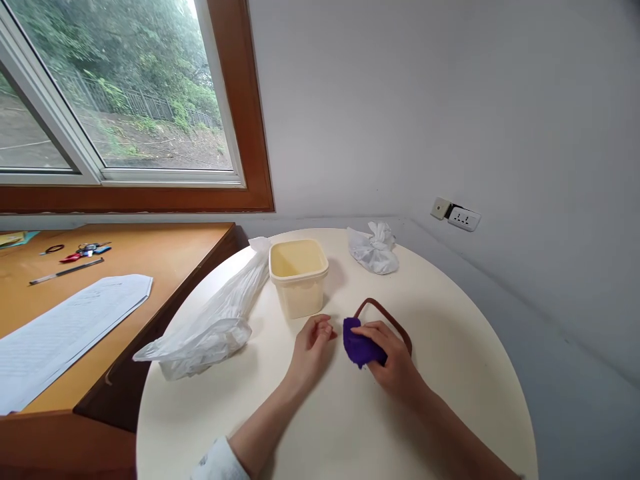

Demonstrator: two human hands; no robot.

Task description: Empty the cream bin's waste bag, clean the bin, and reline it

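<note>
My right hand [393, 363] is closed around a purple cloth [357, 343], which bunches out past the fingertips just above the round table. A brown strap [387, 312] loops up behind that hand; whether it is joined to the cloth cannot be seen. To the left, my left hand [314, 339] has its fingers curled and its thumb pressed toward them. Anything inside that pinch is hidden or too small to name. Directly behind the left hand stands a cream square plastic tub [300, 287] without a lid, upright and not touching the hand.
A long crumpled white plastic bag [215, 333] lies left of the tub on the round table [465, 400]. A knotted white bag [375, 250] sits at the back right. On the adjoining wooden desk [165, 247] are papers [75, 333], a pen [67, 271] and keys [87, 250].
</note>
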